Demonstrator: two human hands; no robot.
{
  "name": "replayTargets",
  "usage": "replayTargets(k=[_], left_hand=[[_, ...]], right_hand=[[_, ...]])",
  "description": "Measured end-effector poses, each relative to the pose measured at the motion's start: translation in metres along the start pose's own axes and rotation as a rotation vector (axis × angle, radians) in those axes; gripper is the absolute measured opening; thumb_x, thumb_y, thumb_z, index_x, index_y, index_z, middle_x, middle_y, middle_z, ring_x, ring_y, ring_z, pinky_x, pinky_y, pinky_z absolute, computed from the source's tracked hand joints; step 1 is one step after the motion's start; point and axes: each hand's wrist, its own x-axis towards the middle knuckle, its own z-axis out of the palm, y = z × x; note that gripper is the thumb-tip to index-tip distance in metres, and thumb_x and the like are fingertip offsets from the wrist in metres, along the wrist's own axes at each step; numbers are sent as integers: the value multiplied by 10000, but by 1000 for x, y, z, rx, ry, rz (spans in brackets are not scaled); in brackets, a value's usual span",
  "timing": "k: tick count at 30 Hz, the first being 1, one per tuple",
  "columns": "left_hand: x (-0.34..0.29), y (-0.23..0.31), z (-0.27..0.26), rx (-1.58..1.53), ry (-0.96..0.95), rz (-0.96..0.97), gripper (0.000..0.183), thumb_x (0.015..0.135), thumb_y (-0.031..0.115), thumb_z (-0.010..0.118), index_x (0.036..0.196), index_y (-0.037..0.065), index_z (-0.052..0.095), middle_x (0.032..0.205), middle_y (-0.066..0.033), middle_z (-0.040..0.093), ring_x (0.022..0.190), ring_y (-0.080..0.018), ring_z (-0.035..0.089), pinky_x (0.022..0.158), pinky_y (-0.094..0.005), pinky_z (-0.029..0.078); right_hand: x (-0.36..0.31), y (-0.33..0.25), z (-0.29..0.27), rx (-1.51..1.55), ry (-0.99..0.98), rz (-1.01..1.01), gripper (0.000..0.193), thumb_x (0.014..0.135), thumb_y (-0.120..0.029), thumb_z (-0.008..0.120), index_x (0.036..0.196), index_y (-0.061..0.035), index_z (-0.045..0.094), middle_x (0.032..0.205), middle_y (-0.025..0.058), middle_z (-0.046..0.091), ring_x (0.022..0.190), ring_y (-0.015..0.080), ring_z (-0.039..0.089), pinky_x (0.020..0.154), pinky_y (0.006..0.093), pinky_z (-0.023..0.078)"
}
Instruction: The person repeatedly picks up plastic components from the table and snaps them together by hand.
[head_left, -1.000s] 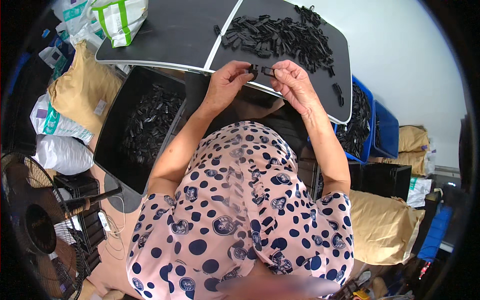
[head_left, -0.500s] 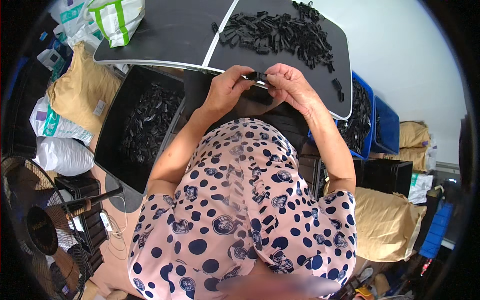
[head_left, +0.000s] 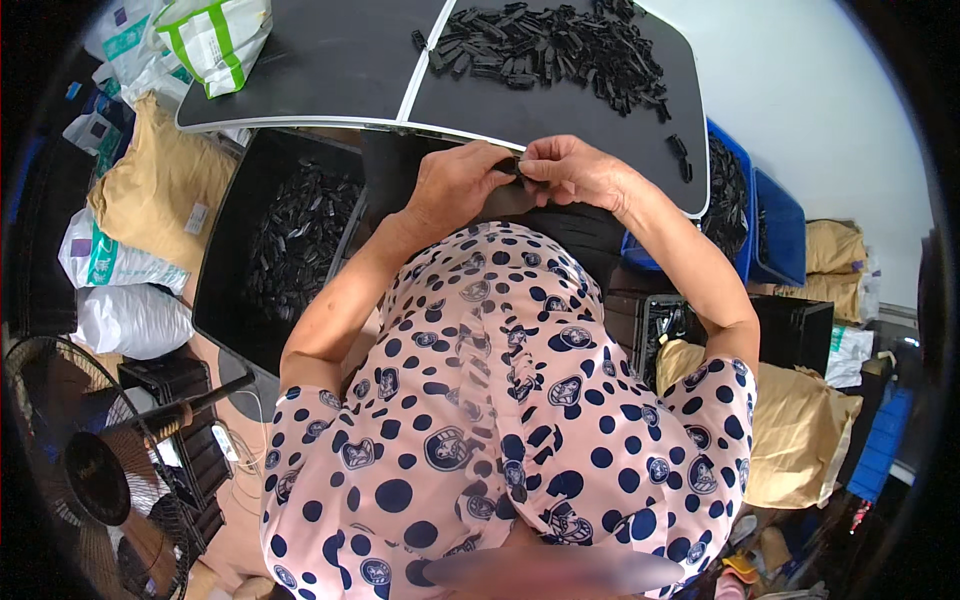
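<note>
Just off the near edge of the black table [head_left: 330, 70], both my hands meet over a small black plastic part [head_left: 508, 165]. My left hand [head_left: 455, 185] is closed around its left side, thumb and fingers pinching it. From the other side my right hand [head_left: 575, 172] pinches the right end with thumb and forefinger. Fingers cover most of the part, so its exact kind does not show. On the table beyond lies a heap of similar black plastic parts [head_left: 550, 45], with a pair of stray pieces [head_left: 680, 157] near the right corner.
At my left stands a large black bin [head_left: 225, 270] holding many black parts. Blue crates [head_left: 778, 225] with black pieces are on the right. A green-and-white bag [head_left: 215, 45] sits on the table's left end. A fan [head_left: 95, 480] stands at lower left, near brown sacks [head_left: 160, 190].
My hands have drawn slightly toward my body and closer together, covering more of the black part. My right elbow has swung outward. The view has shifted a little.
</note>
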Motion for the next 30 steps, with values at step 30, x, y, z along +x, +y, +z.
replayTargets(k=[30], left_hand=[[60, -201, -12, -48, 263, -566, 183, 843, 73, 545, 1016, 80, 604, 903, -77, 587, 829, -229, 605, 732, -359, 489]], right_hand=[[125, 22, -89, -1439, 841, -677, 377, 786, -159, 647, 1135, -125, 508, 979, 100, 527, 937, 291, 585, 701, 397, 531]])
